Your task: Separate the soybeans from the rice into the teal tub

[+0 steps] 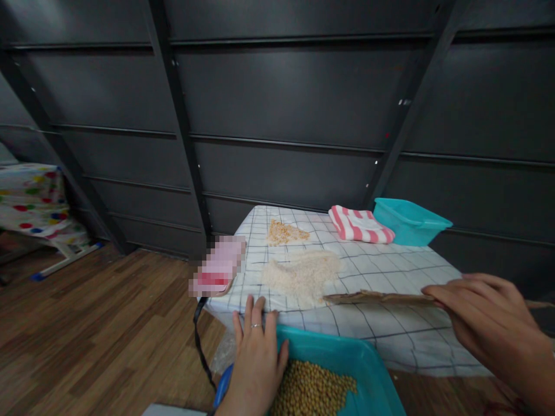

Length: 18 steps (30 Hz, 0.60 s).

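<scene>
My left hand, a ring on one finger, lies with fingers spread at the table's front edge, across the left rim of a teal plastic basin. Its thumb is over the inside of the basin. Yellowish soybeans cover much of the basin's bottom. My right hand is closed on a thin brown piece of cardboard, seen nearly edge-on. The cardboard's far end reaches the right front of a spread pile of white rice. Behind the rice lies a smaller heap of pale orange-yellow grains.
A checked white cloth covers the table. At its back right are a folded pink-striped towel and another teal basin. A pink, blurred-out object with a black strap lies at the left edge. A dark panelled wall stands behind.
</scene>
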Available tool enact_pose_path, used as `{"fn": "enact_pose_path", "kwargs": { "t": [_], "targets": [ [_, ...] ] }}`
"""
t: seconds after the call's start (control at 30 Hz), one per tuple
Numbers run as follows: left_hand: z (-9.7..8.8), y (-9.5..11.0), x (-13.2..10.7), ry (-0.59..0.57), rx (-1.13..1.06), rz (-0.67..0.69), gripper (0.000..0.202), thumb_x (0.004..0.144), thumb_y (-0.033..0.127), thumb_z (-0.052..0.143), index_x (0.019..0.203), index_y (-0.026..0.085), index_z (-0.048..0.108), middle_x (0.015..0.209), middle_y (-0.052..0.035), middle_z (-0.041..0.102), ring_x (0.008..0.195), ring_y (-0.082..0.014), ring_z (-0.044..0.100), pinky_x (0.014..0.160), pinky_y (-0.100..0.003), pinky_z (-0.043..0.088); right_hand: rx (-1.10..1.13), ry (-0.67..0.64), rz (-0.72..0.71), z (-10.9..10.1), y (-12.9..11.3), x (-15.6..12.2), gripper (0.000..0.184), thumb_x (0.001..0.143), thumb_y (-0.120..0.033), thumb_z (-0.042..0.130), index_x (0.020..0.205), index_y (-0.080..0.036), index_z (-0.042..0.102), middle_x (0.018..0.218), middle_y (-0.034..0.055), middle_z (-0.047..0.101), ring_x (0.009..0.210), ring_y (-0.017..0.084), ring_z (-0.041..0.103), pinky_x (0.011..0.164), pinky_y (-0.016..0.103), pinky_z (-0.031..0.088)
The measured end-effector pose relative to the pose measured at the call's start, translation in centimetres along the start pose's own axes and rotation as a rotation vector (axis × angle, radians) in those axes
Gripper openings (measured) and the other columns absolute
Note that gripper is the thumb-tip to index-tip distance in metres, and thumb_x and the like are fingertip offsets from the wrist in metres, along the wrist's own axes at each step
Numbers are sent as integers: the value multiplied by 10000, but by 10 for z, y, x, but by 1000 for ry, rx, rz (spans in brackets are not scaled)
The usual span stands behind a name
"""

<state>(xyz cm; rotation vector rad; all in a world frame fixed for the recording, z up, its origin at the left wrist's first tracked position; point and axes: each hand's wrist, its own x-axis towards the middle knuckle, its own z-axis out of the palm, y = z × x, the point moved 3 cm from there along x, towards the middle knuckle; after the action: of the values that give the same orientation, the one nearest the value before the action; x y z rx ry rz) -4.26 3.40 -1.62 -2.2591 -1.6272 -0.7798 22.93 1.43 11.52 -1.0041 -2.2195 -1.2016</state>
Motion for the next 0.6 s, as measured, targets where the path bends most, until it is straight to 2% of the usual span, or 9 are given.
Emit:
{"fn": "enact_pose_path", "kwargs": {
  "t": [0.17, 0.47, 0.53, 0.6],
  "targets": [
    [0, 1, 0, -24, 0, -12, 281, 704, 167, 446, 985, 174, 453, 1166, -174, 487, 1176, -402, 360, 845, -645, 368, 48, 43, 59, -1, 0, 3, 196, 810, -94, 382, 830, -215, 535, 644, 13, 610, 605, 153, 539, 669, 325, 384],
    [1, -3, -4, -57, -37, -4, 289, 739, 181, 436, 1026, 177, 475, 1206, -182, 471, 1205, -398, 326, 858, -657, 337, 75, 91, 13, 0, -2, 14, 229, 780, -68, 370, 844, -228, 521, 631, -1, 607, 595, 150, 537, 648, 320, 393],
    [2, -4, -4, -66, -43, -5, 293, 745, 177, 434, 1036, 175, 476, 1218, -183, 463, 1213, -398, 316, 866, -657, 330, 93, 88, -6, 0, -1, 13, 236, 771, -71, 373, 847, -241, 519, 636, -14, 615, 586, 138, 540, 646, 312, 398],
    [3, -4, -4, -71, -35, 1, 295, 747, 179, 436, 1040, 170, 472, 1216, -187, 461, 1211, -403, 317, 865, -656, 335, 99, 47, 52, 2, 3, 8, 222, 780, -109, 368, 827, -257, 527, 625, -27, 615, 586, 129, 547, 649, 303, 404]
  ]
}}
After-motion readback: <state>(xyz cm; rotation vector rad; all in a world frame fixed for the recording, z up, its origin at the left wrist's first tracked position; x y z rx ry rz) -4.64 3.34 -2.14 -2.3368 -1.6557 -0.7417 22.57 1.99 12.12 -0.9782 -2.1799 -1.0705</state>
